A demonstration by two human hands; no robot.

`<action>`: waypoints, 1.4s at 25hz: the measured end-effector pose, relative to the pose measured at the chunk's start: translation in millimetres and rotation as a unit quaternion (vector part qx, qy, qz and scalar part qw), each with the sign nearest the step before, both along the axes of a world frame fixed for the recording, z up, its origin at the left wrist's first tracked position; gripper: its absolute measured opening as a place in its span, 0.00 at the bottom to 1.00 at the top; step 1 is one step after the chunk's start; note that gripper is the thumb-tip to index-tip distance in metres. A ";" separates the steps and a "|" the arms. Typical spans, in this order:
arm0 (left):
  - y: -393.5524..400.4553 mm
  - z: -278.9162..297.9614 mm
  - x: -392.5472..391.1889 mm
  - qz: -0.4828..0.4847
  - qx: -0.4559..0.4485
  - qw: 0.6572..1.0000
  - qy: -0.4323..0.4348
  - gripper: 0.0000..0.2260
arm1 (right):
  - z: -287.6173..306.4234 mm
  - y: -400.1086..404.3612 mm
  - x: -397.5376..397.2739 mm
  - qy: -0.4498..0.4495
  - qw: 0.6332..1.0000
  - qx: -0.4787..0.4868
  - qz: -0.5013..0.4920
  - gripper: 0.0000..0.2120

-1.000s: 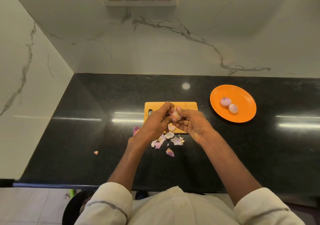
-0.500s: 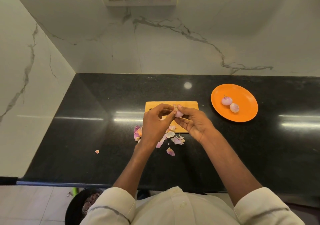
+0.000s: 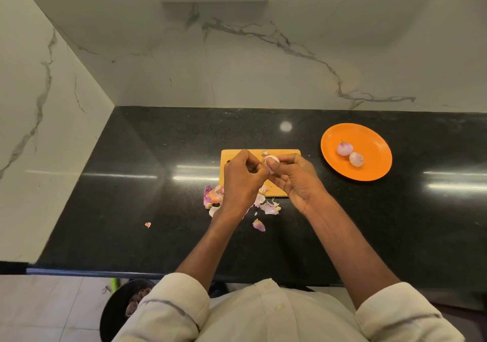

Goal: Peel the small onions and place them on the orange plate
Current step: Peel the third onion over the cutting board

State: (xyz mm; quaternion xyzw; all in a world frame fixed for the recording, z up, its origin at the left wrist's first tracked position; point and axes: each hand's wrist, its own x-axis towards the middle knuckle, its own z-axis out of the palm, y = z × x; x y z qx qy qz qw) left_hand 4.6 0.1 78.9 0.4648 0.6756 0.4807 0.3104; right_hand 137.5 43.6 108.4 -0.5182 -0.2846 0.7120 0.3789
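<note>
While held above a wooden cutting board [image 3: 286,154] on a black desk [image 3: 131,183]: one small onion [image 3: 271,161], pale and mostly bare, pinched in the fingers of the right hand [image 3: 295,181]. Left hand [image 3: 242,181] curled just beside it, fingertips nipped at the onion's side, seemingly tugging at a last scrap of skin. Well to the right, on an orange plate [image 3: 379,162]: two peeled onions [image 3: 350,153], side by side, touching. Scattered on the desk below the hands: pink and white onion skins [image 3: 266,207]. By judgement, two onions finished, a third nearly stripped and not yet plated. No unpeeled onions visible on the desk; whether any remain, impossible to tell.
</note>
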 end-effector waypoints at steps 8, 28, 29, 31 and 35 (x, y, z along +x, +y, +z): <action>-7.7 -5.0 -17.2 -0.024 0.029 0.992 -0.118 0.07 | 4.0 0.3 -0.7 0.063 0.998 -0.027 -0.013 0.09; -7.9 6.2 -17.2 -0.042 0.033 0.991 -0.120 0.15 | 5.8 -0.2 -1.5 0.089 0.996 0.003 0.009 0.14; -7.9 5.1 -17.0 -0.047 0.032 0.991 -0.124 0.15 | 4.8 -0.3 -0.7 0.092 0.996 -0.001 0.008 0.13; -9.1 4.2 -16.5 -0.046 0.032 0.990 -0.132 0.15 | 3.2 0.2 1.2 0.104 0.995 -0.007 0.008 0.12; -10.2 4.4 -15.6 -0.047 0.036 0.987 -0.147 0.15 | 2.5 2.5 4.3 0.086 0.995 0.030 0.039 0.15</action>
